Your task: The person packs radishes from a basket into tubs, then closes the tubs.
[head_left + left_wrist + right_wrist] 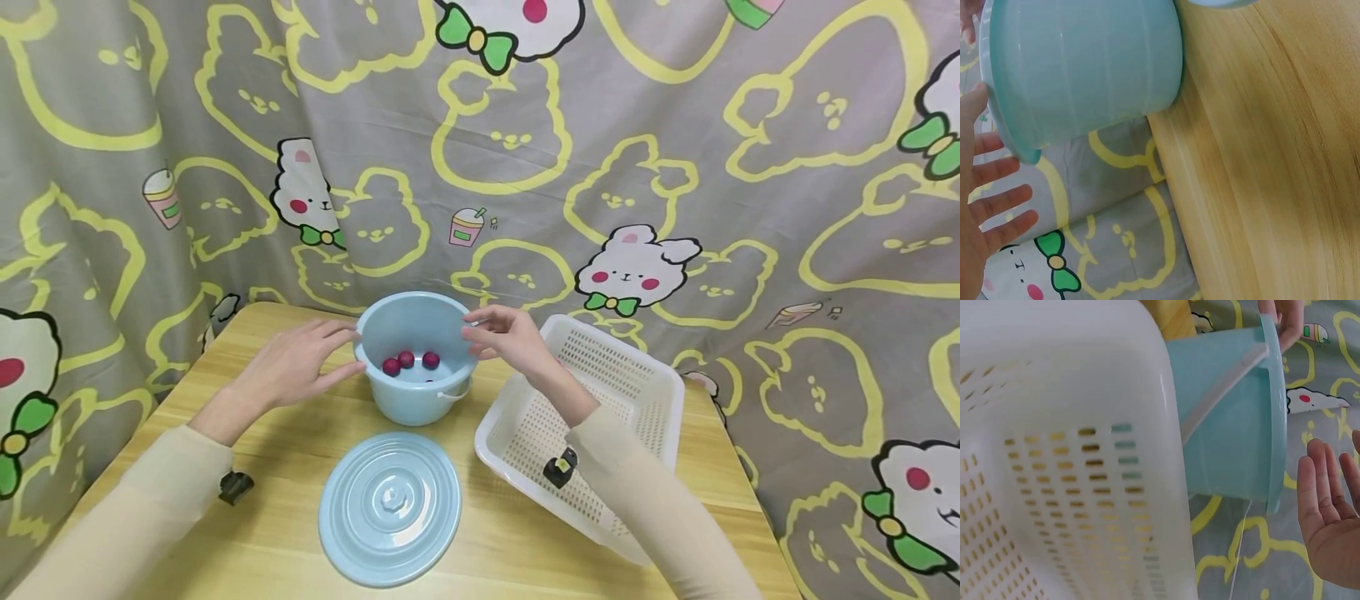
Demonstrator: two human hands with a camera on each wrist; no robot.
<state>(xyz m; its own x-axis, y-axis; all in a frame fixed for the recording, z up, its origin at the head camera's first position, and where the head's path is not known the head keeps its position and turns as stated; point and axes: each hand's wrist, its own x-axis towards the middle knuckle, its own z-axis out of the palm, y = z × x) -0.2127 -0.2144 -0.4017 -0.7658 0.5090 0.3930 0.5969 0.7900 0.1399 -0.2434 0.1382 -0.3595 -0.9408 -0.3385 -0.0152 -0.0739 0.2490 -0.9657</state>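
Note:
A light blue bucket [412, 400] stands on the table with several dark red round fruits [431, 361] on its bottom. My left hand [303, 362] is at the bucket's left rim, its fingers extended; in the left wrist view the thumb lies right at the rim and the fingers are spread beside it. At the right rim is my right hand [510, 337], fingers loosely bent and holding nothing. The right wrist view shows this palm [1335, 544] apart from the bucket's rim. A round blue lid [393, 500] lies flat in front of the bucket, knob up.
A white perforated basket [667, 417] stands to the right of the bucket, beneath my right forearm. The bucket's white handle [453, 395] hangs at its front right. Behind the wooden table [247, 550] hangs a grey patterned curtain [405, 125].

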